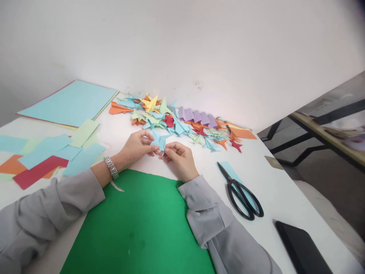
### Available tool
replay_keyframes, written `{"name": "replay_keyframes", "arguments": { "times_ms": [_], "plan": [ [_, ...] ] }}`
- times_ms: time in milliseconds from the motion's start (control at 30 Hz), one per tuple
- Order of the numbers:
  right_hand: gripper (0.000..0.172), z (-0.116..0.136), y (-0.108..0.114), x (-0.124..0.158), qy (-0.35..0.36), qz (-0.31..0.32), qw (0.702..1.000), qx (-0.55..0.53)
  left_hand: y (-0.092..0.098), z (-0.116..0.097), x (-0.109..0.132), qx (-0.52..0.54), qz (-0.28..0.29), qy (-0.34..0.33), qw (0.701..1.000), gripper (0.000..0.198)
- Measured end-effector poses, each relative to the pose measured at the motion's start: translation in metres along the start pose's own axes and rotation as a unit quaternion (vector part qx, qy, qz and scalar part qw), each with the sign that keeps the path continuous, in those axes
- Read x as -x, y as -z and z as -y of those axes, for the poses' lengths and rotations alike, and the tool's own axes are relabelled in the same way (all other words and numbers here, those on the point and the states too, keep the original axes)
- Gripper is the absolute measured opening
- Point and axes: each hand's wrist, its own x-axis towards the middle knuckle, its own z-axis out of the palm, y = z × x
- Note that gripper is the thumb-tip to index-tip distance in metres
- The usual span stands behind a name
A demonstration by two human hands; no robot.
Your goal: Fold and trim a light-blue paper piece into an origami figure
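Note:
A small light-blue folded paper figure [160, 141] is held over the white table between both hands. My left hand [137, 146], with a metal watch on its wrist, pinches the figure's left side. My right hand [179, 158] pinches its right side with curled fingers. Just behind lies a heap of folded paper figures [176, 120] in blue, green, yellow, orange, red and purple. A large green sheet [142, 232] lies under my forearms.
Black scissors [242, 194] rest on a blue strip to the right. A black phone [302, 249] lies near the table's right corner. Cut paper strips [45, 158] and a stack of blue sheets [71, 102] occupy the left. A wall stands behind.

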Motion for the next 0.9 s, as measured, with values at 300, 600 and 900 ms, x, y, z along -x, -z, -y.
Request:
{"name": "replay_keyframes", "arguments": {
  "times_ms": [300, 600, 900],
  "plan": [
    [0.019, -0.0003, -0.0002, 0.0006, 0.008, 0.004, 1.000, 0.014, -0.0001, -0.0005, 0.0006, 0.004, 0.001, 0.004, 1.000, 0.039],
    [0.020, -0.0015, 0.0011, 0.0002, 0.025, 0.030, 0.999, 0.031, 0.0012, 0.0020, -0.0007, -0.003, 0.007, 0.002, 1.000, 0.039],
    [0.020, -0.0039, 0.0012, -0.0008, 0.030, 0.026, 0.998, 0.053, 0.0005, 0.0004, -0.0005, 0.004, 0.009, 0.005, 1.000, 0.037]
  ]
}}
